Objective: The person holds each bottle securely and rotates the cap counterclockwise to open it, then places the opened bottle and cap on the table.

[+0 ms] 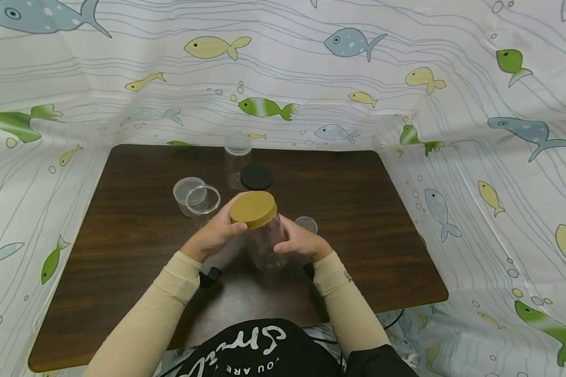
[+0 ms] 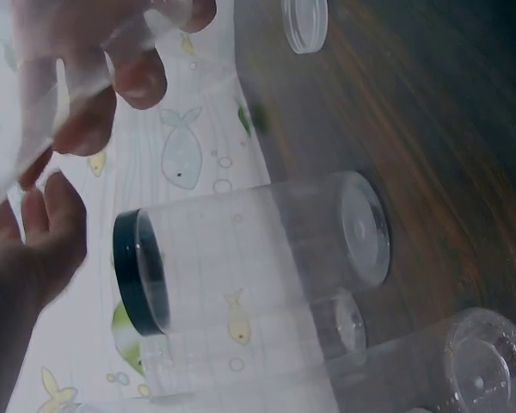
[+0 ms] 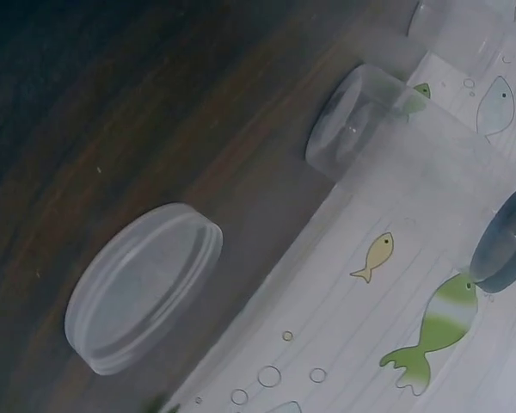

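Observation:
Both hands hold a clear jar with a yellow screw lid above the table, slightly tilted. My left hand grips it near the top, its thumb just beneath the lid's edge. The right hand grips the body from the other side, thumb across the front. Fingers show around clear plastic in the left wrist view; the right wrist view shows no hand. Just behind the held jar stands another clear jar with a black lid, its body partly hidden in the head view.
On the brown table, a tall clear jar with a clear lid stands at the back. Left of the hands are a lidless clear jar and a clear round piece. A clear lid lies to the right.

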